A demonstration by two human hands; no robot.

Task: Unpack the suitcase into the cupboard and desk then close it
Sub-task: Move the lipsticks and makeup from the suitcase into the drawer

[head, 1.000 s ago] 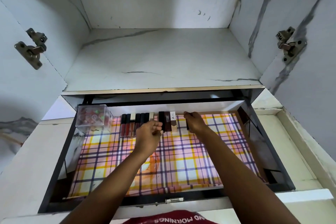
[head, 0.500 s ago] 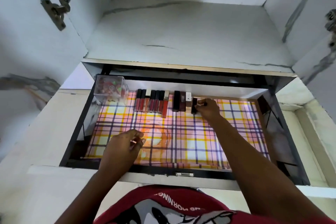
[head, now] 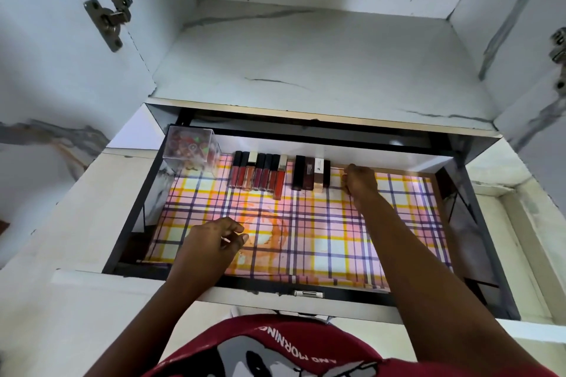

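The open drawer (head: 134,214) has a pink, yellow and purple plaid liner (head: 321,223). Along its back wall lies a row of red lip gloss tubes (head: 258,173), then several dark and beige lipstick boxes (head: 309,173). The last one is a black tube (head: 327,173). My right hand (head: 360,180) is at the back of the drawer just right of that black tube, fingers curled down, nothing visible in them. My left hand (head: 214,237) hovers over the liner near the front left, fingers loosely curled, holding nothing I can see. The suitcase is out of view.
A clear plastic box (head: 191,147) of small colourful items stands in the drawer's back left corner. Above the drawer is a white marble-pattern cupboard shelf (head: 306,64) with doors swung open, hinges (head: 110,14) on the left door. A metal latch (head: 307,294) sits on the drawer's front edge.
My left hand has pulled back from the tube row toward the drawer front. My right hand set a black tube at the right end of the row and now sits just beside it.
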